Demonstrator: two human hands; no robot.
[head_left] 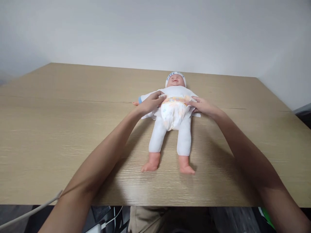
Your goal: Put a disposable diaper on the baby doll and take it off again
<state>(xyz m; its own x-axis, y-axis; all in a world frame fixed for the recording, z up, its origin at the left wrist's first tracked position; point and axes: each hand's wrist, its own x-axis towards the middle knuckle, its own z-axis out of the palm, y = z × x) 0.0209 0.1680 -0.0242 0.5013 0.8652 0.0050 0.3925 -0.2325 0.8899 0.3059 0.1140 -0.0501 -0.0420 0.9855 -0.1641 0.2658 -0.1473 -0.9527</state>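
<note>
A baby doll (157, 137) lies on its back on the wooden table, head toward the wall and bare feet toward me. It wears a white cap (167, 79) with dark lettering and white clothing. Around its hips sits a white diaper (173, 115) with an orange printed waistband. My left hand (152, 102) is closed on the diaper's waist edge at the left, fingertips partly hidden. At the opposite side, my right hand (202, 105) pinches the other edge of the waistband. White side flaps of the diaper stick out below both hands.
The wide wooden table (60, 136) reaches back to a pale wall (121, 35). A white cable (36, 208) runs by my left forearm at the front edge. Below the edge are my trousers (143, 220) and a white plug with a cord. Something dark stands at the far right.
</note>
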